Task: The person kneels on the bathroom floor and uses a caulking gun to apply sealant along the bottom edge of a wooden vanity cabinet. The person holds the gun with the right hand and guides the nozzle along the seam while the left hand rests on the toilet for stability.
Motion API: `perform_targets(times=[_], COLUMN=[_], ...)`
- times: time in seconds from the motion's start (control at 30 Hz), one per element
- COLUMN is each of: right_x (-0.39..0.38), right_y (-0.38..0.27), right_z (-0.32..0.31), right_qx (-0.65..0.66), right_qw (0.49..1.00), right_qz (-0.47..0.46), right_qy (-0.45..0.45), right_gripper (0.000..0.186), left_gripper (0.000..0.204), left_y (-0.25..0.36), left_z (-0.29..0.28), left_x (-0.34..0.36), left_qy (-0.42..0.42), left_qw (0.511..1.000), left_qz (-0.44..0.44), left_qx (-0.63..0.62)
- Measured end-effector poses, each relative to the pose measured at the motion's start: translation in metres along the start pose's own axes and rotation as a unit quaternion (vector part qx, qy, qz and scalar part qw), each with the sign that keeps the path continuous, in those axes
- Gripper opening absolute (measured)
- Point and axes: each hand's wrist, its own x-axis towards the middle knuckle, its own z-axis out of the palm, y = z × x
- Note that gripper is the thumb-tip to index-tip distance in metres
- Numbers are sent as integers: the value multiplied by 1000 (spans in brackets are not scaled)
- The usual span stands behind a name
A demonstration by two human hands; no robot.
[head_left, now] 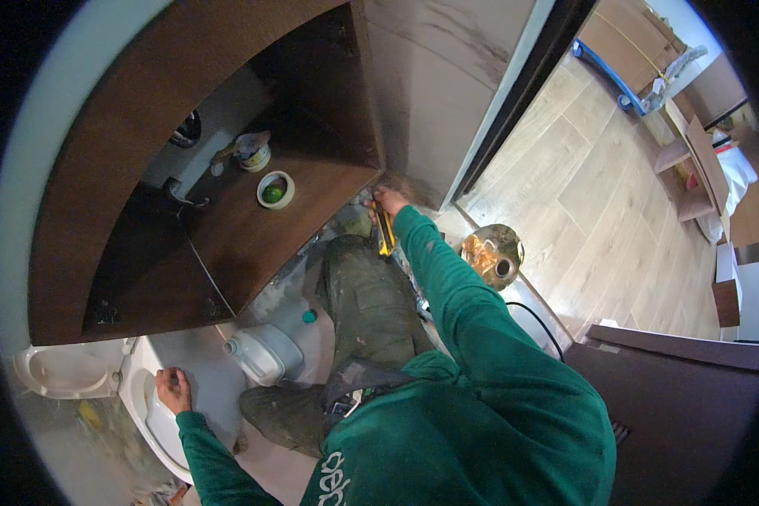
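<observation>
My right hand [390, 202] holds a yellow utility knife [385, 236] beside the front corner of a dark-brown curved cabinet [76, 211]. My left hand [174, 388] is low at the left, over the white toilet [156, 440], its fingers curled; what they hold, if anything, is unclear. On the cabinet's bottom board sit a white ring-shaped container [283, 177] with something green inside and a small tub [255, 159] with crumpled material on it. A translucent plastic canister [263, 354] and a green cap [309, 316] lie by my legs.
A stained round metal object [491, 257] sits at the doorway near a black cable [535, 320]. Beyond lie a wood-look floor [582, 211], cardboard, a blue-railed cart [611, 80] and furniture boards [683, 160]. A dark panel [666, 422] stands at lower right.
</observation>
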Motion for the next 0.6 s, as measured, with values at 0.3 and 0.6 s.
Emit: perform_targets(times=[0.3, 0.6], right_x=[-25, -19], right_y=[-41, -45], right_z=[-17, -8], right_qx=[34, 3], right_qw=[998, 999], right_qz=[-51, -41], right_qy=[-16, 6], right_gripper=[42, 36], left_gripper=[11, 8], left_y=[12, 12], left_z=[-4, 1], left_x=[1, 2], left_qy=[2, 44], left_qw=[999, 999], left_qz=[4, 22], left_qx=[-47, -5])
